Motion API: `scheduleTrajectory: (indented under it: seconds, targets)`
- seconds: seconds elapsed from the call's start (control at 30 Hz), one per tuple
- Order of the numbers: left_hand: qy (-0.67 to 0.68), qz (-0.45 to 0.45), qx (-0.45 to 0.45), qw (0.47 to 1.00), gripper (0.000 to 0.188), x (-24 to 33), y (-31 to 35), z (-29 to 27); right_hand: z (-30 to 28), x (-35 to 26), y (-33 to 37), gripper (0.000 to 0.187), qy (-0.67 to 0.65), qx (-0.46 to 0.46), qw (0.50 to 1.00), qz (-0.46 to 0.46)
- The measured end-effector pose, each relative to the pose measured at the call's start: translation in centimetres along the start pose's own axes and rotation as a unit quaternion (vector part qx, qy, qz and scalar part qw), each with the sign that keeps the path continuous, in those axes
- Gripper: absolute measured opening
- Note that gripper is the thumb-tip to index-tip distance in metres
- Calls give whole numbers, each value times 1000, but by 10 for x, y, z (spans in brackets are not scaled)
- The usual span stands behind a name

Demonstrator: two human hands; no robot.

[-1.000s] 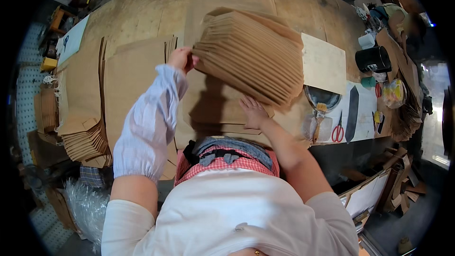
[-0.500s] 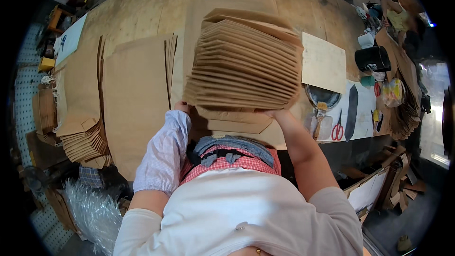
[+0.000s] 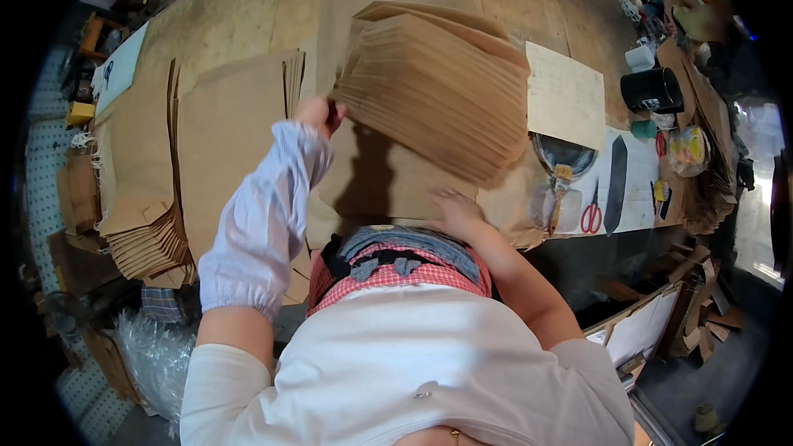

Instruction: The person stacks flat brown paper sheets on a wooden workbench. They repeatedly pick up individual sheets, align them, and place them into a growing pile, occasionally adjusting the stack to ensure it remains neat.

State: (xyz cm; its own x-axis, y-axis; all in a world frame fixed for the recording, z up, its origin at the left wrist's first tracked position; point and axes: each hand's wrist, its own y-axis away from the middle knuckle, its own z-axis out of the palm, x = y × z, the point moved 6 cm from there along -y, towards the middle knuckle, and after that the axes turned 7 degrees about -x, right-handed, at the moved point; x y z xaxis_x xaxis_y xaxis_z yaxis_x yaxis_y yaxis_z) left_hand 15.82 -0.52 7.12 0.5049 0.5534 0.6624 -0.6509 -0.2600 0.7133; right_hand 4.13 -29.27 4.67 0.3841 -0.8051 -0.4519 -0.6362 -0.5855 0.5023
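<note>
Since the earlier frame, the fanned paper stack is swinging its left corner away, folds slanting from far left to near right above the desk. The left hand is pinching that corner; the right hand is spreading empty fingers nearby. A pale board is flanking its right, a paper pile its left, wood stretching beyond.

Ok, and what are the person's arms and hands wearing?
The left arm has a pale blue, finely patterned sleeve cover, gathered at both ends; the right arm has none. Both have short white sleeves. The left hand and right hand are gloveless.
</note>
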Motion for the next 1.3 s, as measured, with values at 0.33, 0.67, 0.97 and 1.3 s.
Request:
scheduleTrajectory:
  seconds: [0.33,0.67,0.97,1.3]
  targets:
    - [-228,19,-81,970,12,-15,5,-47,-13,55,-81,47,-205,-363,909,0]
    - [-340,98,83,932,24,-139,-16,-155,9,68,-79,47,-145,-183,969,78]
    - [-177,18,6,984,12,-180,-54,-183,18,89,-45,44,-31,13,996,87]
    - [-158,15,-34,987,11,-35,11,-49,-7,27,44,39,-72,-205,972,85]
